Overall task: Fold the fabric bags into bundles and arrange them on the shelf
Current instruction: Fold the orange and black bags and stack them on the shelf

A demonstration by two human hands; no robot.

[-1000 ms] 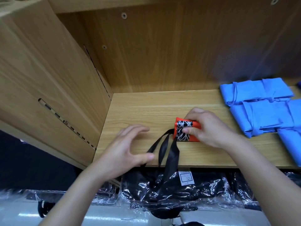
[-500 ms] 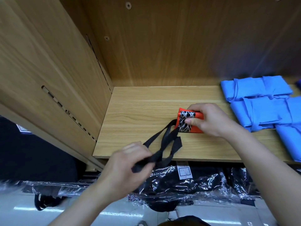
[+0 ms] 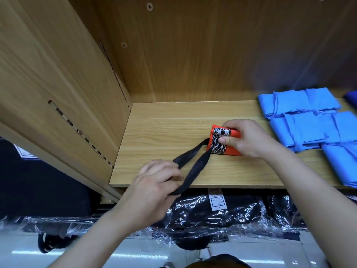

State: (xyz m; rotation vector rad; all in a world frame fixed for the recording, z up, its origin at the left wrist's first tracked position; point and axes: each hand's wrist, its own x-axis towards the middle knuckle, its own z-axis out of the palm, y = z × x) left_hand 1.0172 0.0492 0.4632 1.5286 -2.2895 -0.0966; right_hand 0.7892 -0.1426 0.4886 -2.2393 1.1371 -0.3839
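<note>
A small red folded bag bundle (image 3: 230, 149) with a black-and-white patterned band lies on the wooden shelf board (image 3: 170, 122). My right hand (image 3: 249, 139) presses down on it, thumb on the band. Two black straps (image 3: 193, 163) run from the bundle toward the shelf's front edge. My left hand (image 3: 154, 182) grips the straps' ends and holds them taut near that edge. Several folded blue bag bundles (image 3: 309, 124) lie at the right of the shelf.
The cabinet's wooden side panel (image 3: 58, 84) rises at the left and the back panel (image 3: 193, 55) stands behind. Below the shelf lie black items wrapped in clear plastic (image 3: 222, 213) with a white label.
My left hand closed on the black straps, drew them off the front edge, then lifted them back over the shelf and pulled them taut. My right hand stayed on the red bundle.
</note>
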